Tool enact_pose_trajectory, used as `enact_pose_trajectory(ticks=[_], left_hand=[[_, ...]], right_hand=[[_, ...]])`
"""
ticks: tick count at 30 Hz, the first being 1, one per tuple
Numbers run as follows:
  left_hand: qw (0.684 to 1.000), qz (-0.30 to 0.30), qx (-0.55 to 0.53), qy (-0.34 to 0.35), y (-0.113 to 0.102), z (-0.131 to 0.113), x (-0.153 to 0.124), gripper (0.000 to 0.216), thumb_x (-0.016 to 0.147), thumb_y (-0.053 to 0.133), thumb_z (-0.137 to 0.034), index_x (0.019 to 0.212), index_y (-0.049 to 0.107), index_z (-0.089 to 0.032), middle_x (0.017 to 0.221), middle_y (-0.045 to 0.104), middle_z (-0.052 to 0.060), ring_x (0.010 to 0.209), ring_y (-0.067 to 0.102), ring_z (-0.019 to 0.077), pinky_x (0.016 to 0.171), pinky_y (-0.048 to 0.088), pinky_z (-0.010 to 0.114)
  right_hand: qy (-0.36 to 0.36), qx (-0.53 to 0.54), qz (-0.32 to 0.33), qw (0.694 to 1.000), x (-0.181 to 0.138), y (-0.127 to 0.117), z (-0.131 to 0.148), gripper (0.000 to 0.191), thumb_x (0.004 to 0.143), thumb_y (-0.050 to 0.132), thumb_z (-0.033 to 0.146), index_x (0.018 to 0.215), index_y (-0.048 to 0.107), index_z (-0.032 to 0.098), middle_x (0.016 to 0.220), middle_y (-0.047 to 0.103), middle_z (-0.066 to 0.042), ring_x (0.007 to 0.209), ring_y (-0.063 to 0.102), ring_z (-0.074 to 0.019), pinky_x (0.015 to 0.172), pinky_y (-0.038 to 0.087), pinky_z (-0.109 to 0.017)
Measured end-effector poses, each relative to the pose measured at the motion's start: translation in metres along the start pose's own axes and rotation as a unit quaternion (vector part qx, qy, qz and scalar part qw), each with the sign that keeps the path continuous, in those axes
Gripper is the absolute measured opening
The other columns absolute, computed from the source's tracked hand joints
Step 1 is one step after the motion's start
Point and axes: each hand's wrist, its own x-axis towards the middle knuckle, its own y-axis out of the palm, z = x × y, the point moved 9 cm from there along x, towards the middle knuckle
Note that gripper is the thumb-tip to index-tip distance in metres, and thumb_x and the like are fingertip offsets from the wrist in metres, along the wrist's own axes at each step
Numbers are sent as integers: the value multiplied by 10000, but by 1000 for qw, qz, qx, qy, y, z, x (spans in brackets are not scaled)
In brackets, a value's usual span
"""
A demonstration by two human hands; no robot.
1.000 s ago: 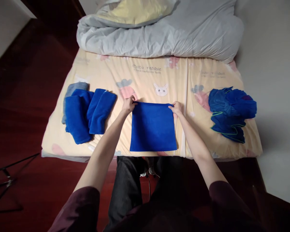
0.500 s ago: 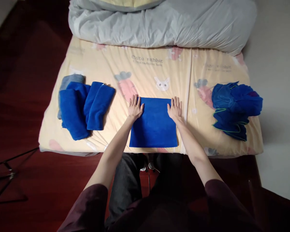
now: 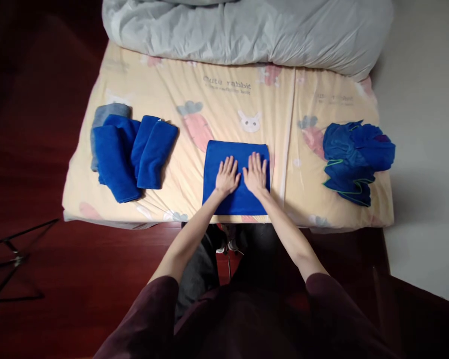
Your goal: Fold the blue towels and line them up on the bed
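Note:
A blue towel [image 3: 219, 154] lies flat as a near-square on the bed, close to its front edge. My left hand [image 3: 228, 175] rests palm down on the middle of the towel, fingers stretched out. Beside it, thumbs almost meeting, my right hand [image 3: 256, 173] is also flat on the cloth with its fingers spread. To the left are several folded blue towels [image 3: 114, 164], partly overlapping, with a grey-blue folded towel [image 3: 112, 110] under them. Over on the right sits a crumpled heap of blue cloths [image 3: 359, 154], some with green edging.
The bed [image 3: 149, 89] has a pale yellow sheet with rabbit and carrot prints. A grey quilt [image 3: 247, 35] is bunched along its back. At the lower left a black metal stand [image 3: 18, 259] is on the dark red floor [image 3: 97, 279]. A pale wall [image 3: 426, 149] borders the right side.
Both hands have slid inward from the towel's upper side corners to its middle, staying flat. The view has shifted slightly. The piles on either side have not been touched.

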Motion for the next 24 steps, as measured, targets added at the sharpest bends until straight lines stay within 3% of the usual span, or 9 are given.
enact_pose_trajectory(ticks=[2,4,10,13,16,19,24], left_hand=[[1000,15,5,11,9,-13,-32,716,1026,439,-405,1687,388,-136,1788,260,127,1696,120,293,1386,14,541],[1000,0,9,-5,4,-13,-62,707,1033,424,-400,1693,382,-150,1793,243,113,1696,119,284,1387,14,530],[997,-32,3,-70,-39,16,-128,713,1029,434,-451,1688,396,-181,1798,225,116,1695,120,275,1385,26,503],[995,-41,13,-85,-50,28,-159,726,1018,452,-459,1689,394,-187,1789,252,129,1692,131,280,1384,21,497],[994,-57,46,-79,-52,38,-194,712,1017,463,-453,1684,408,-207,1774,296,130,1686,164,284,1388,47,498],[989,-89,94,-78,-50,46,-225,683,1038,415,-415,1663,424,-139,1748,342,177,1669,232,324,1374,126,568],[983,-115,121,-80,-39,56,-252,601,1039,424,-336,1577,512,-83,1697,423,225,1628,333,374,1333,254,618]], right_hand=[[-54,13,33,998,-29,8,27,664,1126,316,390,1719,300,91,1789,260,-131,1700,127,-247,1397,27,-517],[-53,24,37,998,-57,8,30,655,1125,312,393,1716,315,110,1780,291,-119,1692,174,-229,1399,66,-491],[15,21,-10,1000,-98,-19,-27,663,1112,327,399,1684,363,67,1765,309,-168,1679,227,-255,1386,113,-515],[52,13,-40,998,-114,-28,-46,657,1097,354,391,1657,410,52,1755,316,-199,1676,233,-286,1377,130,-544],[72,5,-74,995,-140,-30,-52,626,1083,380,360,1628,464,63,1739,349,-211,1665,264,-311,1365,153,-581],[94,9,-121,988,-178,-27,-51,582,1077,378,307,1596,512,82,1710,412,-206,1643,311,-326,1348,184,-618],[113,35,-186,975,-252,-13,-39,555,1080,351,276,1568,542,93,1681,462,-206,1600,361,-351,1304,292,-611]])
